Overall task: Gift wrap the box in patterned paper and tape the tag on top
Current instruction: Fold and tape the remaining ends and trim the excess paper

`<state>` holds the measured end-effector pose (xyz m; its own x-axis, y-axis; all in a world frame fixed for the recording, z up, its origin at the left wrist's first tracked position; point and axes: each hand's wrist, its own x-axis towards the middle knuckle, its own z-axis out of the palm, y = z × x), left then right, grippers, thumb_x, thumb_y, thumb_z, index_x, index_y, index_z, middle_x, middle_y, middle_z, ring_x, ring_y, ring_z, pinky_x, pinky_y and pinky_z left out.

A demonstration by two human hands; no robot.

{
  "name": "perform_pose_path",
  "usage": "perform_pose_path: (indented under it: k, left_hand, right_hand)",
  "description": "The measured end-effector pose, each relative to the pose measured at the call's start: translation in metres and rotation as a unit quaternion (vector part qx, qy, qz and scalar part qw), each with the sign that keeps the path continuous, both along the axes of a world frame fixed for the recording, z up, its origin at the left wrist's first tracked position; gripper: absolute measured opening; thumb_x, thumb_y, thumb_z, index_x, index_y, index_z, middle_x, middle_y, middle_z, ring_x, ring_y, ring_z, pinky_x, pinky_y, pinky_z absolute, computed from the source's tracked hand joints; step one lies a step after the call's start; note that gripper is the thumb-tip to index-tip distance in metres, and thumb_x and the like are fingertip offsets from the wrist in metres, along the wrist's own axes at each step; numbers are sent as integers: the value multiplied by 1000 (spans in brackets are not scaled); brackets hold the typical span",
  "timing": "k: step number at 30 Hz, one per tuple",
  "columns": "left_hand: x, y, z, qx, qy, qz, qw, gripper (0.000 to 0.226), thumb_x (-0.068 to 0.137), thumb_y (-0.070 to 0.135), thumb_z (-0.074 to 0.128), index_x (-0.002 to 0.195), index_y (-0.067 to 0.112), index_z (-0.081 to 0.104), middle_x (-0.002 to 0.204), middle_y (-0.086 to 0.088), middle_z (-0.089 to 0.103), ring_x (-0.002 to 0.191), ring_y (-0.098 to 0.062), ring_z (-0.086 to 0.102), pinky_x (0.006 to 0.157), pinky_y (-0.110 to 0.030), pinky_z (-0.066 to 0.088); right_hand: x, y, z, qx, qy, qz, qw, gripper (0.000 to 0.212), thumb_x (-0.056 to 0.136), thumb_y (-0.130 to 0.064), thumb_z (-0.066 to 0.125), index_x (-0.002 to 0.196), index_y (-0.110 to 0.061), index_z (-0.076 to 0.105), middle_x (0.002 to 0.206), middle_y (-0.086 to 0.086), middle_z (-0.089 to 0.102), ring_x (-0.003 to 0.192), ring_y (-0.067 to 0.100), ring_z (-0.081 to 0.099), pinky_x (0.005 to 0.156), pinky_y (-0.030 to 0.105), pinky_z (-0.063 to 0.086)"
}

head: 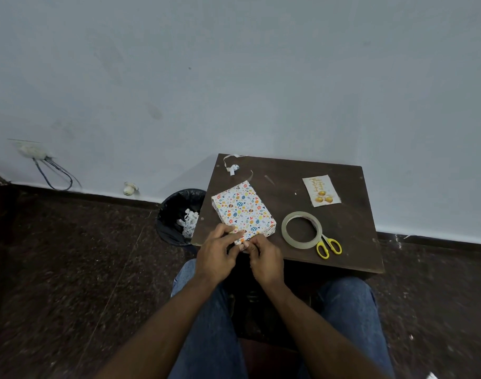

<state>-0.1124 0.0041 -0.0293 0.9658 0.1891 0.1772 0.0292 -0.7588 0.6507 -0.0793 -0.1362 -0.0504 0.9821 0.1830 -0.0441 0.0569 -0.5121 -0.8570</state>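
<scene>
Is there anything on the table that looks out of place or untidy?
Yes. A curled paper strip lies at the table's far left corner, partly over the edge, like a leftover scrap. The scissors lie with their blades under the tape roll.

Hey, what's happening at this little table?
A seated person is gift wrapping a box on a small dark table. The box is already covered in patterned paper, and both hands are working its near end: the left hand and the right hand pinch the paper fold there. A tape roll, yellow-handled scissors and the tag lie to the right, the tag not yet on the box. A bin with paper scraps stands beside the table.
</scene>
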Motion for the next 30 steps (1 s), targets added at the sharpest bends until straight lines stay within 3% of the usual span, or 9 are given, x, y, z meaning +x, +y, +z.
perform_pose_path:
  k: [5, 10, 15, 18, 21, 24, 27, 30]
  left_hand:
    - [0, 1, -1, 7, -2, -3, 1000, 32, 84, 18, 75, 115, 24, 73, 115, 7, 59, 109, -15, 59, 74, -39, 58]
    - [0, 1, -1, 12, 9, -4, 1000, 34, 84, 16, 76, 116, 26, 72, 115, 9, 58, 110, -14, 58, 76, -39, 57]
    - [0, -2, 2, 23, 19, 14, 999, 33, 85, 21, 75, 116, 28, 71, 117, 11, 56, 108, -11, 59, 69, -36, 57]
    - [-2, -9, 0, 33, 15, 34, 999, 31, 86, 29, 73, 116, 24, 70, 119, 9, 54, 107, -13, 59, 66, -38, 57]
    - [2, -19, 3, 56, 31, 61, 996, 32, 86, 37, 73, 114, 21, 69, 117, 8, 53, 102, -14, 58, 63, -37, 55]
    - [5, -22, 7, 90, 17, 63, 994, 24, 86, 33, 73, 105, 20, 70, 109, 6, 55, 94, -20, 61, 57, -37, 53]
    - [3, -23, 7, 109, 8, 63, 992, 21, 84, 30, 74, 103, 20, 70, 107, 4, 56, 95, -21, 61, 56, -36, 53]
    - [3, -25, 11, 105, 13, 63, 992, 22, 84, 27, 73, 104, 19, 70, 108, 3, 56, 96, -20, 60, 60, -36, 53]
  right_hand:
    - [5, -1, -2, -5, -9, 12, 1000, 14, 95, -23, 62, 82, -16, 64, 79, -7, 71, 75, 13, 65, 66, 34, 50]
    - [12, -4, -8, 12, 23, 12, 1000, 13, 89, -20, 67, 76, -17, 65, 73, -4, 69, 69, 18, 66, 65, 43, 55]
    - [19, -11, 1, 54, 100, 33, 993, 18, 88, -20, 71, 71, -24, 68, 72, -4, 71, 69, 20, 70, 64, 50, 59]
    - [20, -27, 12, 52, 87, 20, 995, 16, 87, -19, 71, 75, -28, 70, 76, -8, 71, 74, 15, 69, 69, 47, 59]
    - [22, -59, 22, -93, -51, -29, 994, 4, 89, -23, 68, 90, -21, 71, 88, -9, 67, 81, 11, 63, 68, 34, 53]
    - [31, -90, 23, -231, -203, -46, 950, 12, 78, -20, 77, 89, -18, 71, 91, 0, 63, 85, 23, 61, 62, 35, 48]
    - [41, -108, 15, -336, -193, 24, 922, 21, 72, -33, 81, 85, -20, 71, 97, 2, 63, 92, 27, 60, 79, 42, 49]
    - [43, -113, 10, -351, -206, 67, 911, 18, 73, -32, 82, 78, -20, 70, 90, 1, 63, 92, 27, 63, 83, 46, 51]
